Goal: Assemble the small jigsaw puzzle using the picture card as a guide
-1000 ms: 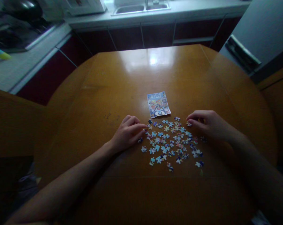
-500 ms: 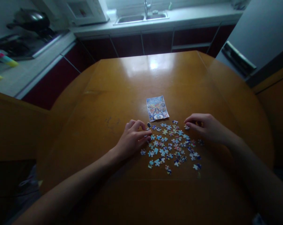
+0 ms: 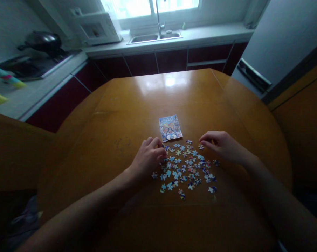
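Puzzle pieces [image 3: 175, 174], one loose lot, spread over the near half of a brown wooden bench [image 3: 137, 105], between my two grips. Left grip [image 3: 149, 155]: fingers curled at the lot's left edge; hold on any piece, I cannot tell. Right grip [image 3: 221, 145]: thumb and forefinger nearly closed, close by one outlying piece [image 3: 201, 147]; hold, I cannot tell. Beyond the pieces: one picture sheet [image 3: 170, 128], lying face up. Farthest: sink [image 3: 158, 37] with tap [image 3: 159, 26].
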`<state>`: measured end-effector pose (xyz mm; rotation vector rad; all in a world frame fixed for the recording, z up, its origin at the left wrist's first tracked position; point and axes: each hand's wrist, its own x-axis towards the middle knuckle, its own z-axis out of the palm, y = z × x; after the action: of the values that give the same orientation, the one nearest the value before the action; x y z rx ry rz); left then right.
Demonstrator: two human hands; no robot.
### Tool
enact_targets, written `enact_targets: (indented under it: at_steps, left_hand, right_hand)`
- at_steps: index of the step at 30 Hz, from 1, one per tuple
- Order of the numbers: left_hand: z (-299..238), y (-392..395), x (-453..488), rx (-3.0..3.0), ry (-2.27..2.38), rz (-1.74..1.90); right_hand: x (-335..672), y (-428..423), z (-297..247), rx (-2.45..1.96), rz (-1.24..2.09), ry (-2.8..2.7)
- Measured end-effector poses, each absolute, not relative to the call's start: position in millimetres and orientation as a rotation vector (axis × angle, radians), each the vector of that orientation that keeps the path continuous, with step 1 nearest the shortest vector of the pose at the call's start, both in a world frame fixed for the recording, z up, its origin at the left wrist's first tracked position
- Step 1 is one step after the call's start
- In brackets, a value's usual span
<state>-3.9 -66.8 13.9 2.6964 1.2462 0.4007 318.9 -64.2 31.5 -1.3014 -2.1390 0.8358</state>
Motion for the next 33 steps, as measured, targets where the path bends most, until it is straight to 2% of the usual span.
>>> enact_targets:
  at_steps: [11, 19, 29, 33]
  left_hand:
    - [12, -65, -4, 2.493, 1.305, 0.278]
    - [17, -64, 0, 2.303, 1.176, 0.348]
    - [45, -56, 48, 2.086, 0.929, 0.605]
    - [38, -55, 58, 1.984, 0.920, 0.746]
  right_hand:
    - [316, -66, 37, -1.295, 0.843, -2.121]
    - [308, -68, 33, -1.238, 0.865, -2.085]
    - [254, -93, 23, -1.131, 1.373, -1.570]
    - [256, -90, 23, -1.162, 1.437, -1.385]
